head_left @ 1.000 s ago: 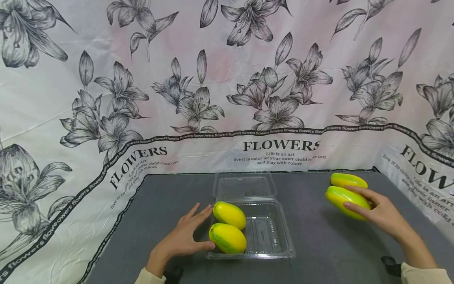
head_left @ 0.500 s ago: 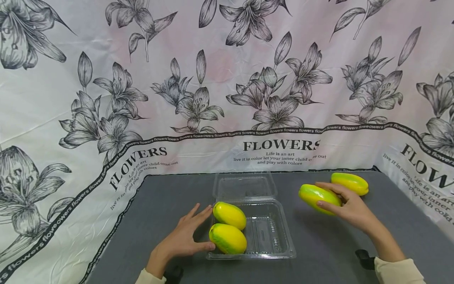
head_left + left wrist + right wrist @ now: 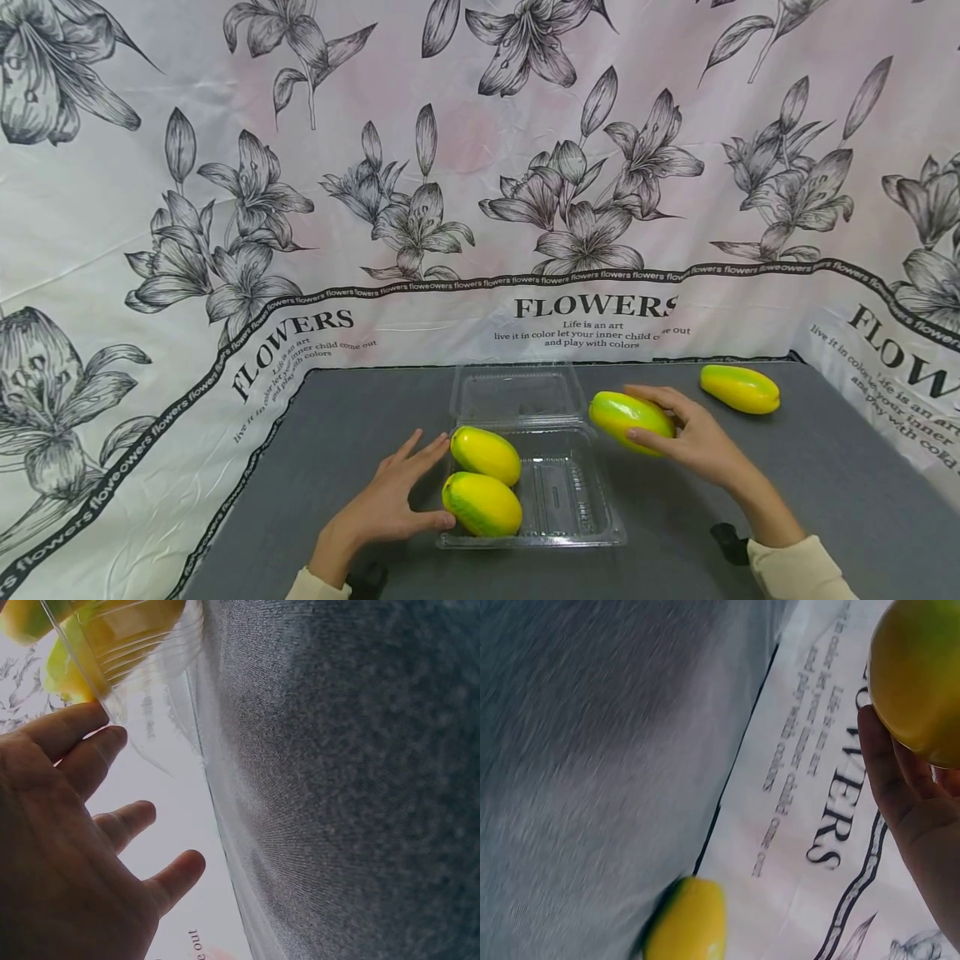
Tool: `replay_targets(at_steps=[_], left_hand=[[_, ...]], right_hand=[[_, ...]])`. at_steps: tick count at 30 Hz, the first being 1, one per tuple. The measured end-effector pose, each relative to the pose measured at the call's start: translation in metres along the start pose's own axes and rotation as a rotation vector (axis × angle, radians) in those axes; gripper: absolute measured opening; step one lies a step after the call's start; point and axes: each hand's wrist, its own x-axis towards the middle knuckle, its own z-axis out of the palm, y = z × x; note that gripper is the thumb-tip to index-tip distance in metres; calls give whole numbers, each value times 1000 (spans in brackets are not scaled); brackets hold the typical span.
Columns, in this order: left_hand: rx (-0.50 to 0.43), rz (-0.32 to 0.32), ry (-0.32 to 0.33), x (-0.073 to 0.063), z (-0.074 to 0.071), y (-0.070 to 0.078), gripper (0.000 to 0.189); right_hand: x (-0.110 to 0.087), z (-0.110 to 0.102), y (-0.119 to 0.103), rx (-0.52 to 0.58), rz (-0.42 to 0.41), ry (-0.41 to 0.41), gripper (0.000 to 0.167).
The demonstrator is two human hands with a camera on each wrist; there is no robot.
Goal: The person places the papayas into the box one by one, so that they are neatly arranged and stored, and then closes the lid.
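My right hand (image 3: 697, 437) grips a yellow-green papaya (image 3: 626, 419) in the air, just right of a clear plastic clamshell box (image 3: 611, 512). In the right wrist view the same papaya (image 3: 922, 682) sits against the fingers. Two more papayas lie in the left part of the box, a rear papaya (image 3: 485, 456) and a front papaya (image 3: 483, 506). My left hand (image 3: 382, 504) is spread at the box's left side, with its fingertips at the wall; the left wrist view shows the left hand (image 3: 75, 817) with straight fingers, holding nothing.
One more papaya (image 3: 740, 389) lies on the grey table (image 3: 810, 467) at the back right. Behind the box's base stands its raised clear lid (image 3: 517, 394). A flower-printed cloth (image 3: 420, 325) hangs along the back and sides of the table.
My right hand has carried the papaya leftward, from beside the back-right papaya to near the box's right edge. The left hand and the box have stayed still.
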Motion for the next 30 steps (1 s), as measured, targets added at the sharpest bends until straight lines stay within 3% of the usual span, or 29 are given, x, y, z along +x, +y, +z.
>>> replay_targets(at_steps=[15,24,30], left_hand=[[2,-10,3,-1,-2,4,97],[0,-15,-8,0,-1,2,96],[4,-9,-5,0,-1,2,97]], right_hand=[[24,39,-25,100,-112,-60,58],[24,59,-30,172,-146,-117,58],[23,71,-28,163,-164,-154,57]])
